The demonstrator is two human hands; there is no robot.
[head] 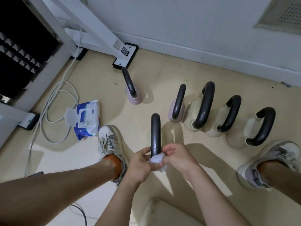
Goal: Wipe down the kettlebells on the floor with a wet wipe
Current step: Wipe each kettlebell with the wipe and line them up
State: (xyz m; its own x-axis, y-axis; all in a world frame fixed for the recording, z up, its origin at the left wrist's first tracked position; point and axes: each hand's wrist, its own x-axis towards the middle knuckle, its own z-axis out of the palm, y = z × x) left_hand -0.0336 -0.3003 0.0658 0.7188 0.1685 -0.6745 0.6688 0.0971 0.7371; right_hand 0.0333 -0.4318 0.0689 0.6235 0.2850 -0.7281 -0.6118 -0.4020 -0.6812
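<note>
While left hand pinches wet wipe against kettlebell handle, right hand pinches too

Dim indoor light is casting soft shadows on the floor just right of the kettlebells, whose handles are glinting faintly. Wide-angle distortion is bending the baseboard beyond them; detail is smearing slightly.

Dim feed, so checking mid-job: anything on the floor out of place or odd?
The wipes pack lies with its lid flipped open, so wipes may dry out. One pink kettlebell stands apart from the row, near the rack foot. A loose white cable coils beside the pack.
</note>
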